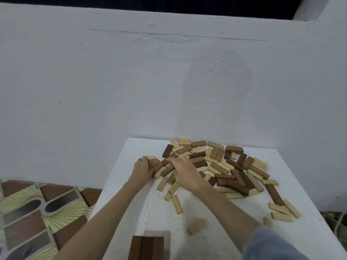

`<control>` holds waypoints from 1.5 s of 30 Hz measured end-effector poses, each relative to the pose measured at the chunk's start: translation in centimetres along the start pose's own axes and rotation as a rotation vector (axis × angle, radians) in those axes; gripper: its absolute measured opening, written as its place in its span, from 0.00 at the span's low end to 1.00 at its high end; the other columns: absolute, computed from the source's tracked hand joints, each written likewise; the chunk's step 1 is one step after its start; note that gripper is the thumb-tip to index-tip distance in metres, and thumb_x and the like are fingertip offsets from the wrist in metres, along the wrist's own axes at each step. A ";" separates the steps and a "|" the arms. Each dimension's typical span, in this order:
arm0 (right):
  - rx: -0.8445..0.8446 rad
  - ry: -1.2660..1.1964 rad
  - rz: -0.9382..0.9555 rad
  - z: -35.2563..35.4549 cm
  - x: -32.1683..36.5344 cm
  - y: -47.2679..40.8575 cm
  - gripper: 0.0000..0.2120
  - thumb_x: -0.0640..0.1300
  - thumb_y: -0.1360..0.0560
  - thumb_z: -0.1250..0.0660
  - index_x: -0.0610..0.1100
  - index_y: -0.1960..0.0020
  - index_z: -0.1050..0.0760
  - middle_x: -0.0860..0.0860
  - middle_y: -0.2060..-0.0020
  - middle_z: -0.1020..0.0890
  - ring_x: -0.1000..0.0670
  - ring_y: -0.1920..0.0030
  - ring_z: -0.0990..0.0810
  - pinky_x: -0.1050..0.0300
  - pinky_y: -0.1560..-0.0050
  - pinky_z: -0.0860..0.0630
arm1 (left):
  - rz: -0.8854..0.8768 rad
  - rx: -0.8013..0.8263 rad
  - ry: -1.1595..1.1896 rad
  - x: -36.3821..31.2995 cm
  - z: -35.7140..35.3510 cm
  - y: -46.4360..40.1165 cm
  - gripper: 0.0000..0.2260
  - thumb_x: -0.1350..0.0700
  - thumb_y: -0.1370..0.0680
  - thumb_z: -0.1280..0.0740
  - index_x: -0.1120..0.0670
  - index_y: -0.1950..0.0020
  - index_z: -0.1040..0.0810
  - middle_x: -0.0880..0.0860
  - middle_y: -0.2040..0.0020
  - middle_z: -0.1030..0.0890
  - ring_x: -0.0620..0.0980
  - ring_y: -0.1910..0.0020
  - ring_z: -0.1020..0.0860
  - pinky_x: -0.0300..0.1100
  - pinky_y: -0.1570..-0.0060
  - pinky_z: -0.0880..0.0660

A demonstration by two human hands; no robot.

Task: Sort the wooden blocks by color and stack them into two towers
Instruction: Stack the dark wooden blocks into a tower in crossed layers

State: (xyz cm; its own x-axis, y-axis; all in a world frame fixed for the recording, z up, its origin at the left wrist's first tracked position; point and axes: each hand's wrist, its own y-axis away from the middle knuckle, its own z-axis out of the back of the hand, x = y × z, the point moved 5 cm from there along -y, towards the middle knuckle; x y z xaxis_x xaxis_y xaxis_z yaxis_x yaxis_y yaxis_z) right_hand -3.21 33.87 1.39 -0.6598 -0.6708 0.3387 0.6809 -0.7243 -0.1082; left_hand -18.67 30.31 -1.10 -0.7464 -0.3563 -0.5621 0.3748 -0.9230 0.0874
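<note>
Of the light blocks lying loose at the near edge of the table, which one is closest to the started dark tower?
The lone light block just right of the dark tower. It lies by itself, blurred, well nearer than the others.

White plastered wall [169, 81] fills most of the view, rough-textured, with a horizontal crack line near its top. A white worktop [309, 231] stands against it, its surface speckled. Patterned floor [37, 212] at left shows brown and pale-green shapes. Light is dim and even.
</note>
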 end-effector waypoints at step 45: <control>-0.353 -1.311 -0.659 4.5 -1.4 9.9 0.10 0.35 0.22 0.45 0.38 0.41 0.34 0.44 0.67 0.22 0.47 0.69 0.25 0.53 0.67 0.32 | 0.061 -0.035 0.380 -4.1 4.4 6.8 0.19 0.61 0.33 0.23 0.55 0.60 0.36 0.52 0.57 0.27 0.51 0.56 0.29 0.35 0.68 0.36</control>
State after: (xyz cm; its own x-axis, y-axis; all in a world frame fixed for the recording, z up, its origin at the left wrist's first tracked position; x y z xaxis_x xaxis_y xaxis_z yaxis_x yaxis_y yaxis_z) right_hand 5.88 28.37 4.06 0.0645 0.2545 0.9649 0.1496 -0.9585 0.2428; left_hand -15.51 24.86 5.43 -0.4675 -0.3252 -0.8220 0.4355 -0.8939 0.1060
